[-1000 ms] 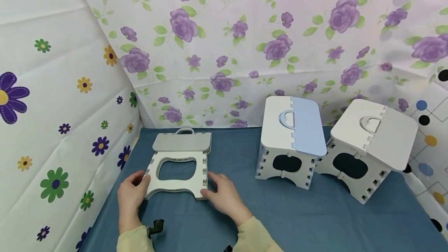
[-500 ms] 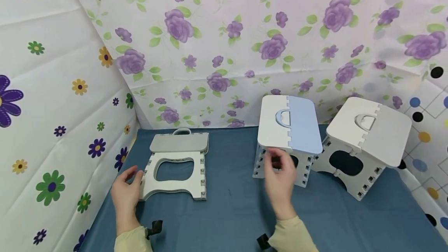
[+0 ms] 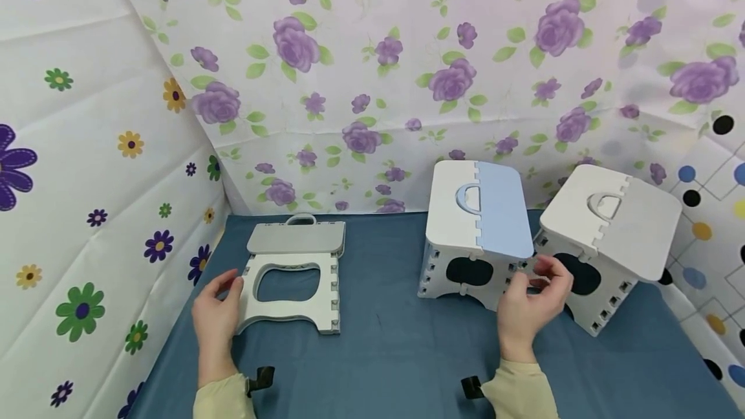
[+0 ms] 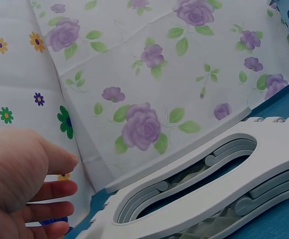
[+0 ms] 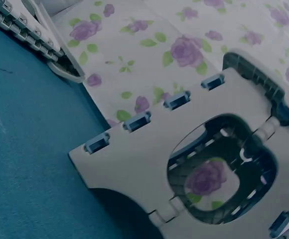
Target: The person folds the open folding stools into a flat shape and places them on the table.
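A folded white-and-grey step stool (image 3: pixel 297 238) lies flat on the left of the blue cloth, its carrying handle at the far end. Beside its left edge is my left hand (image 3: pixel 218 309), fingers relaxed; the left wrist view shows a gap between these fingers (image 4: pixel 55 209) and the stool. My right hand (image 3: pixel 532 306) hovers loosely bent and holds nothing, in front of the gap between two unfolded stools. One has a white-and-blue top (image 3: pixel 503 205), the other a white-and-grey top (image 3: pixel 637 228). The right wrist view shows a leg panel (image 5: pixel 134 169) with blue hinges, but no hand.
Blue cloth (image 3: pixel 384 354) covers the table between the folded stool and the standing ones. A flowered sheet (image 3: pixel 361 83) hangs right behind the stools, with more patterned sheets at the left and right sides.
My right hand has left the folded stool's right edge and moved far right, past the front of the blue-topped stool. My left hand stays near the folded stool's left edge.
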Available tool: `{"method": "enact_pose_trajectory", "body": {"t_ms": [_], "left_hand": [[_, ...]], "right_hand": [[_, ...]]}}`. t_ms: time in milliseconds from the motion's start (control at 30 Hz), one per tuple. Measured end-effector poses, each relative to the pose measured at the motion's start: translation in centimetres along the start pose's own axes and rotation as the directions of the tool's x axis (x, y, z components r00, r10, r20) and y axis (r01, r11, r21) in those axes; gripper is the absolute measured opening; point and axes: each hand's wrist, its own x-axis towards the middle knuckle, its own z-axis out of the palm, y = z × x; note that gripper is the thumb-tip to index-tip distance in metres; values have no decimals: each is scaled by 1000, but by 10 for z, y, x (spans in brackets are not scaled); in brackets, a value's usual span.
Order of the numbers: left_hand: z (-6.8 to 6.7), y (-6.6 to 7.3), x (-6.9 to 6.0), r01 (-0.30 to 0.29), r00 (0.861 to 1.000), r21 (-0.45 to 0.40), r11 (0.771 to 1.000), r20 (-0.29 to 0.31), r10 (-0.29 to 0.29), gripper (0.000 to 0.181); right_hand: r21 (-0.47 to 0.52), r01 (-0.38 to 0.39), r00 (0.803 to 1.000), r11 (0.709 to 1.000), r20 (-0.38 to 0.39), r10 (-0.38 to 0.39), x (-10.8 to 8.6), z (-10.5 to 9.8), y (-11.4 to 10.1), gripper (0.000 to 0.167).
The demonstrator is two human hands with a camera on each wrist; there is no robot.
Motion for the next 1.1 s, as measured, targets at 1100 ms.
{"method": "enact_pose_trajectory", "body": {"t_ms": [1100], "left_hand": [[9,6,-5,16,999,-41,999,36,-15,39]], "right_hand": [[-311,-23,950,950,289,118,-18,-6,71,61]]}}
